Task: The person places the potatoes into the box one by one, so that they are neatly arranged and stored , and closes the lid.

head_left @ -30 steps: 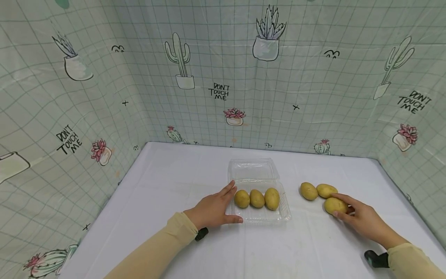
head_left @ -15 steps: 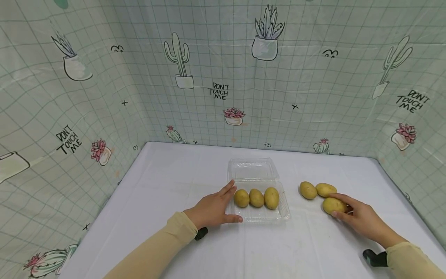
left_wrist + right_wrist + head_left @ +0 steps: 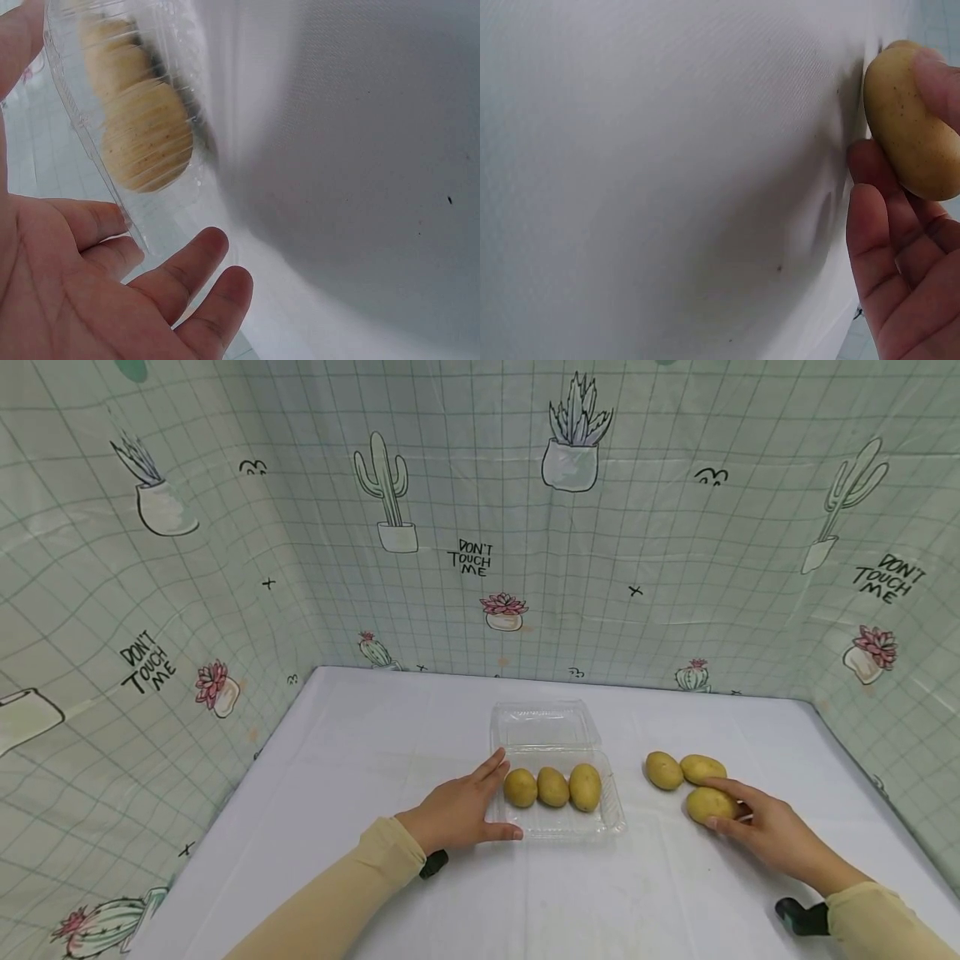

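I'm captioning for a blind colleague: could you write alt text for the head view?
A person's right grip holds a potato near two more potatoes on a white table. The left grip touches the left side of an open clear plastic container holding three potatoes in a row.

The left hand (image 3: 461,812) is a little left of the tabletop (image 3: 360,727)'s middle. Its fingers (image 3: 490,767) are spread, and its thumb (image 3: 501,832) sticks out toward the right edge. The right hand (image 3: 776,833) is nearer that edge, thumb and fingers bent in a pinch. The left arm (image 3: 330,893) and right arm (image 3: 885,927) wear pale yellow sleeves.
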The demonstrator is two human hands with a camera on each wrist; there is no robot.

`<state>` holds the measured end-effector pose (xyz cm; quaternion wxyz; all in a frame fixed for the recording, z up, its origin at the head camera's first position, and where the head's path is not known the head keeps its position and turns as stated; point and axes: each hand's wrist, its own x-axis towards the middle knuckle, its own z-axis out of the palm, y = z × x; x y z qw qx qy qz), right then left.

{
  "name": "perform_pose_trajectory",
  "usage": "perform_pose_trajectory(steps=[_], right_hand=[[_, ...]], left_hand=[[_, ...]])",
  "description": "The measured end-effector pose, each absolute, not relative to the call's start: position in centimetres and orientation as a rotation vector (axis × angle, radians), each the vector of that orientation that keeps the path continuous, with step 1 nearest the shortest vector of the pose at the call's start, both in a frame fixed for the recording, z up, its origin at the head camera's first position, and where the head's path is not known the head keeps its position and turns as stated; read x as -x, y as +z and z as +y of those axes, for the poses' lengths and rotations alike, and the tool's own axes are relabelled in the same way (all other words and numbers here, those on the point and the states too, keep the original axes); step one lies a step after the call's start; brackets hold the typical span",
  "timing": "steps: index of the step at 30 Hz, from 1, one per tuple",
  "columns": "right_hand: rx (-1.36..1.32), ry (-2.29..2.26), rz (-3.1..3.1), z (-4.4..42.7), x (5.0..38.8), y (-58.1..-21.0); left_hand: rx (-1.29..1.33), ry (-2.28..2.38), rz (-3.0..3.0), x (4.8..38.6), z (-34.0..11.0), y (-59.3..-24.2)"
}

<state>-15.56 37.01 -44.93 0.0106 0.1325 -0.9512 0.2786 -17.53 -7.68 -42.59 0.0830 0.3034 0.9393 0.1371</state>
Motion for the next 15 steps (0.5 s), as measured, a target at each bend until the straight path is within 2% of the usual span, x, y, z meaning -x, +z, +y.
perform_pose_trajectory(steps=[8,15], right_hand=[[-0.48,0.943,-2.923,35.7,15.7,-44.1],[-0.682,1.001,-2.785,33.5,16.0,-42.7]], left_hand=[[-0.907,0.41,2.811,17.5,-7.7,-42.6],[-0.901,0.411,2.813,17.5,-7.6,-42.7]])
